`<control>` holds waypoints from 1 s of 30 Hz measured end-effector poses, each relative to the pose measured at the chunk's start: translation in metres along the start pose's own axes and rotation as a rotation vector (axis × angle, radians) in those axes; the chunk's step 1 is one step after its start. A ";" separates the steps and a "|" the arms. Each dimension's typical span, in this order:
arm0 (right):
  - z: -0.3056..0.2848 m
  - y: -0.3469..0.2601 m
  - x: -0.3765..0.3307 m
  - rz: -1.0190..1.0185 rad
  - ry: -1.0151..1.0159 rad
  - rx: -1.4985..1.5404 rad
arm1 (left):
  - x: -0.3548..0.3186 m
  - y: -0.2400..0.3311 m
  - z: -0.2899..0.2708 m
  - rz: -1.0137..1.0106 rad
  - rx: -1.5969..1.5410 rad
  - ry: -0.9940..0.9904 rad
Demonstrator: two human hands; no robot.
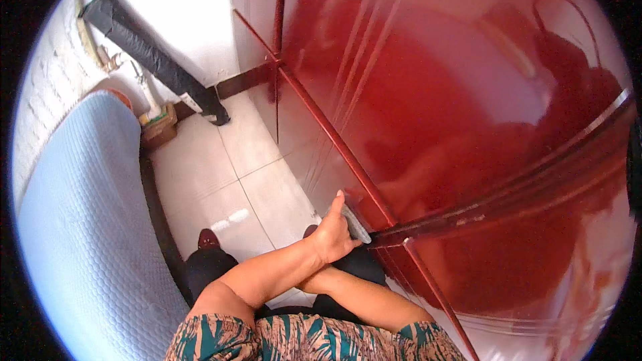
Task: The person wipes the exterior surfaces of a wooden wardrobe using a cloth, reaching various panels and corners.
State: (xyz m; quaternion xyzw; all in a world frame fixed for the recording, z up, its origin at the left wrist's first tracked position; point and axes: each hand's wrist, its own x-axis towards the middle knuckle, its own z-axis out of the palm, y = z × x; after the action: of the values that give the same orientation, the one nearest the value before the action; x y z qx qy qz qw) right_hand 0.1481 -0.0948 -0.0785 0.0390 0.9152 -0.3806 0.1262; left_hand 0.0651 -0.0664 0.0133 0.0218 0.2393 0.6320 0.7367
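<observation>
Grey and flat, a small pad (pixel 357 224) is clasped in your left hand (pixel 329 234) – one digit pointing upward along it – close beside the dark seam of a glossy red panelled surface (pixel 428 120). Your right hand (pixel 310 285) lies mostly hidden beneath the left wrist, so whether it is open or closed cannot be told. Pale square floor tiles (pixel 200 154) spread ahead of your feet; a light-blue quilted cover (pixel 87 227) fills the left side – beyond it, a long black-wrapped roll (pixel 157 53) leans at the white wall (pixel 174 7).
</observation>
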 end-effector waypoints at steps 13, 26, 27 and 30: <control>0.012 0.008 0.018 0.064 0.191 0.081 | -0.037 -0.021 0.046 0.471 0.156 0.314; 0.009 0.006 0.018 0.078 0.163 0.093 | -0.015 -0.044 0.027 0.948 0.762 0.400; 0.008 0.005 0.017 0.073 0.159 0.094 | -0.014 -0.044 0.027 0.953 0.761 0.386; 0.007 0.005 0.016 0.078 0.154 0.099 | -0.012 -0.037 0.032 0.958 0.787 0.398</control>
State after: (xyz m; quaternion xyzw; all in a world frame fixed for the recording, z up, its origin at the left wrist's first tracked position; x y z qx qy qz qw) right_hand 0.1345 -0.0963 -0.0910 0.1097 0.9001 -0.4160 0.0681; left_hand 0.1105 -0.0762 0.0328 0.2768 0.5489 0.7474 0.2519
